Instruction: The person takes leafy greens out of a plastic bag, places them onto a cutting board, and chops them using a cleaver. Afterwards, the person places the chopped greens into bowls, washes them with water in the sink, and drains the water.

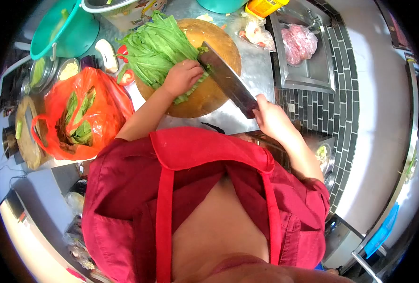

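A heap of long green leafy vegetables [155,47] lies across the left side of a round wooden chopping board [219,96]. My left hand [185,77] presses down on the cut end of the leaves, fingers curled over them. In my right hand [271,118] is the handle of a broad cleaver [230,80]. Its blade slants over the board, right beside my left fingers, and small green bits cling near its tip. Some chopped green pieces [183,97] show below my left hand.
To the left sits a red plastic bag [84,120] of leaves; behind it are a teal basin [72,35], red peppers [122,53] and a pale peeled vegetable [106,55]. At right, a steel sink [285,78] holds bagged meat [298,45]. A yellow tub [264,7] stands at the back.
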Action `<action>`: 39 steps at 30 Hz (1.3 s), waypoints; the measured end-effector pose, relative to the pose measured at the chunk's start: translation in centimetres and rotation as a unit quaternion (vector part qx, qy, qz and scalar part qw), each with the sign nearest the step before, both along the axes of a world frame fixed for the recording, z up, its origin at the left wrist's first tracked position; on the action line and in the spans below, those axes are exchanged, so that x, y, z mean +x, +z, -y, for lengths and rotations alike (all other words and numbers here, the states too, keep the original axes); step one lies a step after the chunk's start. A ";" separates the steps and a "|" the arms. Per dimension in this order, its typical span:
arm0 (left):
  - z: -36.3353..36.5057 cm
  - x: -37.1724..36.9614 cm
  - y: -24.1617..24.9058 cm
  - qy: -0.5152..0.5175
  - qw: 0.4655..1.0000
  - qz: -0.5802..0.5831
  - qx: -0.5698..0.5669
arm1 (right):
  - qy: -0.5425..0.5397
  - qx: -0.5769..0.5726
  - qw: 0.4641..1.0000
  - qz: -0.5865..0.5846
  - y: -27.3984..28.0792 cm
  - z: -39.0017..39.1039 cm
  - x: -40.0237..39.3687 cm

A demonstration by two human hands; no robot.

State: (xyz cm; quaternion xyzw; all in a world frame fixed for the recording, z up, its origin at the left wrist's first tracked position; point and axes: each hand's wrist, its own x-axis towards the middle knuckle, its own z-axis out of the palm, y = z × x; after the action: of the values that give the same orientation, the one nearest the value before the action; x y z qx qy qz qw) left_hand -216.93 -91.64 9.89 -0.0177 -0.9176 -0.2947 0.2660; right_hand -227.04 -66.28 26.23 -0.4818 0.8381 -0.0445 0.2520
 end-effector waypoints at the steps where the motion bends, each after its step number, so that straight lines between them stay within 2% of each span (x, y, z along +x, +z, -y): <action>1: -0.1 0.1 -0.2 0.002 1.000 -0.003 0.004 | 0.004 -0.004 1.000 0.004 0.3 -0.3 0.1; 4: 0.0 0.0 -0.8 -0.001 1.000 -0.003 -0.007 | -0.007 0.009 1.000 0.018 1.1 -0.5 0.5; 10: 0.1 -0.2 -0.5 -0.004 0.999 -0.034 -0.003 | 0.030 0.009 0.999 0.022 -0.6 0.2 -0.9; 15: 0.1 -0.3 -0.7 0.001 1.000 -0.022 0.010 | 0.028 -0.037 0.997 0.056 -5.4 1.4 -1.6; 17: -0.1 -0.4 -0.7 0.004 1.000 -0.017 0.010 | -0.012 0.023 0.998 0.062 -5.7 2.0 -0.8; 21: 0.2 0.0 0.0 -0.007 1.000 -0.006 0.005 | 0.017 -0.008 1.000 0.008 -3.3 1.8 -0.8; 26: 0.0 0.1 -0.5 0.000 1.000 -0.030 0.004 | 0.006 -0.024 1.000 0.004 0.8 0.4 -0.2; 36: 0.3 0.0 -0.6 -0.006 0.999 -0.048 -0.005 | 0.034 0.001 0.999 0.011 -0.8 0.4 -0.6; 39: 0.3 -0.3 -1.2 0.005 0.999 -0.049 -0.014 | 0.024 0.040 0.999 -0.001 -1.5 0.9 -0.2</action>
State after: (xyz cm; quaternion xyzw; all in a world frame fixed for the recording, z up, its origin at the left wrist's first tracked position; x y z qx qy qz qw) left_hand -217.24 -91.91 8.73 -0.0307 -0.9076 -0.2795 0.3118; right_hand -227.29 -67.23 24.78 -0.4911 0.8276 -0.0044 0.2718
